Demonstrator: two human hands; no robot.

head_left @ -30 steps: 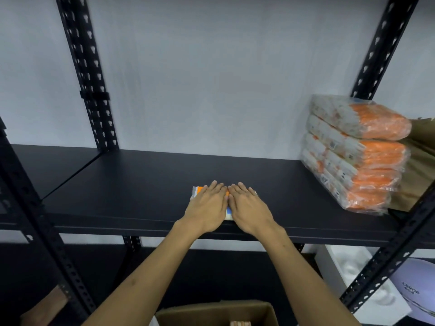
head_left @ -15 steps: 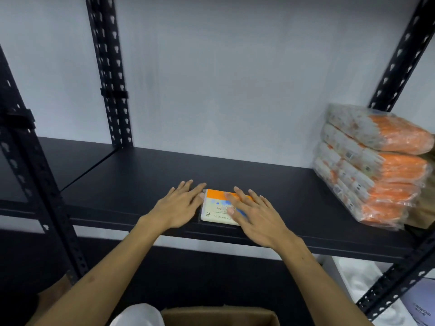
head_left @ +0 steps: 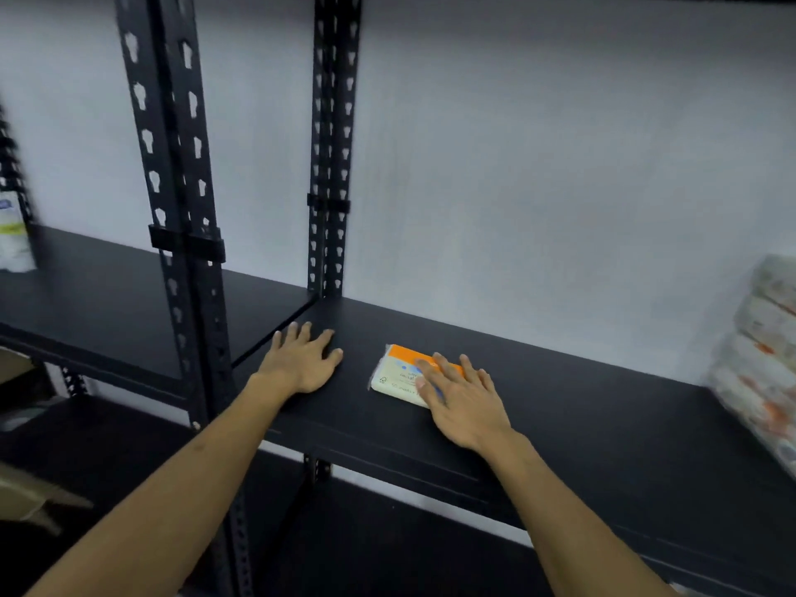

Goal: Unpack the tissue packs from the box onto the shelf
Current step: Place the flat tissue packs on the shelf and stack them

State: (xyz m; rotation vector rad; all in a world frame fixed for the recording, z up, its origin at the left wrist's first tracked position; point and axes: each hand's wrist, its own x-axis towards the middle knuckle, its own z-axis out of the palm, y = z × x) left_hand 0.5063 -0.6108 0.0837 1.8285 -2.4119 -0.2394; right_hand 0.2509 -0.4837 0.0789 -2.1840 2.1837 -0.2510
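Tissue pack (head_left: pixel 402 377) is left flat near the shelf (head_left: pixel 581 407) front edge, now uncovered by the left hand (head_left: pixel 301 364), moved leftward with fingers spread flat, right hand (head_left: pixel 463 400) flat atop it: placement judged finished.

A tissue pack (head_left: pixel 398 376) lies on the shelf (head_left: pixel 581 407), left of stacked packs (head_left: pixel 758 359).

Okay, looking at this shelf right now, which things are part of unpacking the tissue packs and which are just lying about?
Part of the job:
- small orange-and-white tissue pack, under the right hand
- black metal shelf
- blurred stack of orange-and-white wrapped tissue packs
- left hand, flat on the shelf

Just lying about:
- white-and-green packet on the neighbouring shelf
- brown cardboard flap, low left
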